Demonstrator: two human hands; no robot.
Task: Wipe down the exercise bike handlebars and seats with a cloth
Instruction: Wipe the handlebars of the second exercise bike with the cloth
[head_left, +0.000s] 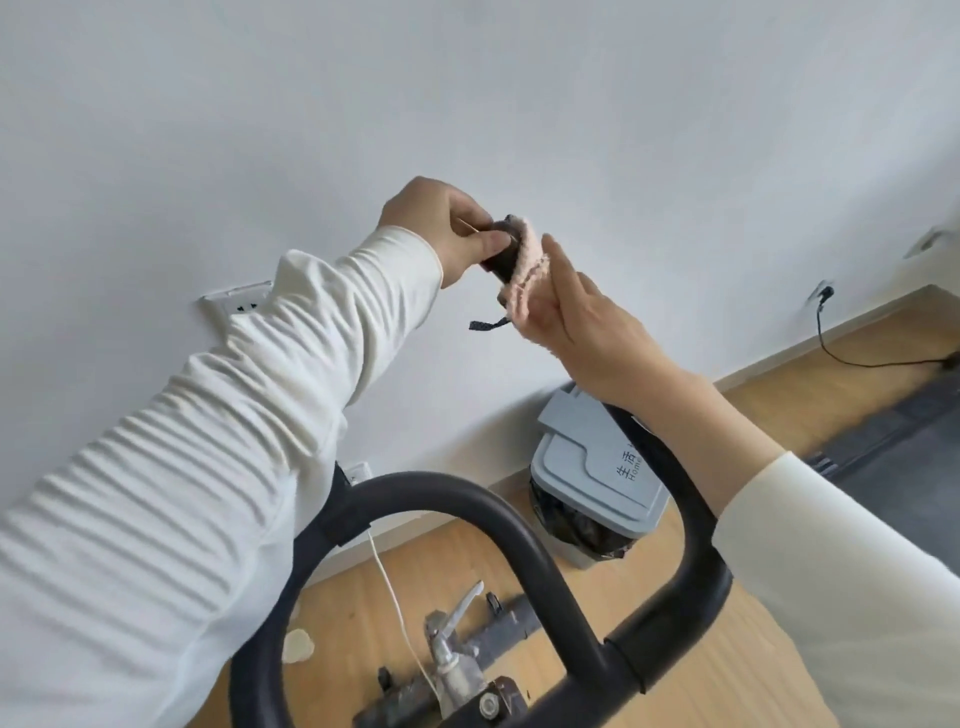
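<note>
The black handlebar (498, 525) of the exercise bike loops across the lower middle, and one arm of it rises behind my right wrist. Its dark rounded end (503, 250) shows between my hands, against the white wall. My left hand (441, 228) pinches that end between thumb and fingers. My right hand (576, 306) presses a pink fuzzy cloth (525, 270) around the end, from its right side. A small dark tag (484, 325) hangs from the cloth. No seat is in view.
A grey lidded bin (597, 473) with a black liner stands on the wooden floor by the wall. Below are the bike's metal lever (451, 631) and base bar, with a white cable (396, 597). The wall has sockets (240, 306); a black cable (831, 349) and a dark mat (893, 447) lie to the right.
</note>
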